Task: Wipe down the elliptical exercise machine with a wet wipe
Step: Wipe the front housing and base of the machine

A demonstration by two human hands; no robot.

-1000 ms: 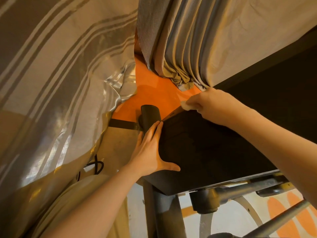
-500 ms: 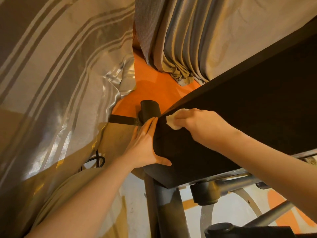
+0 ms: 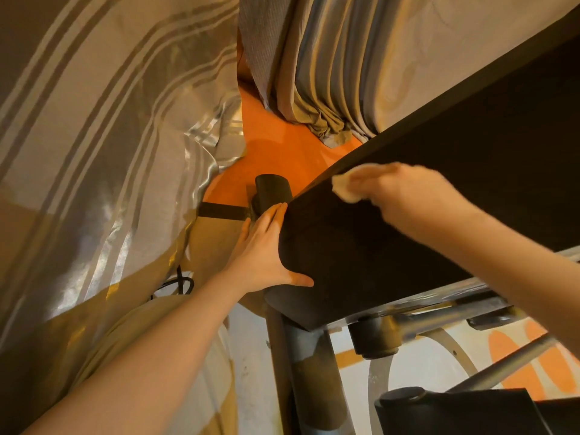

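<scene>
Probably a home: curtains (image 3: pixel 329 64), elliptical machine (image 3: pixel 408 221), orange floor (image 3: pixel 276 146).

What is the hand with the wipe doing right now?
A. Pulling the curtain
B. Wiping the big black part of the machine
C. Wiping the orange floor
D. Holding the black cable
B: the right hand holds the pale wipe against the top edge of the machine's black panel, while the left hand rests flat on that panel's near end.
</scene>
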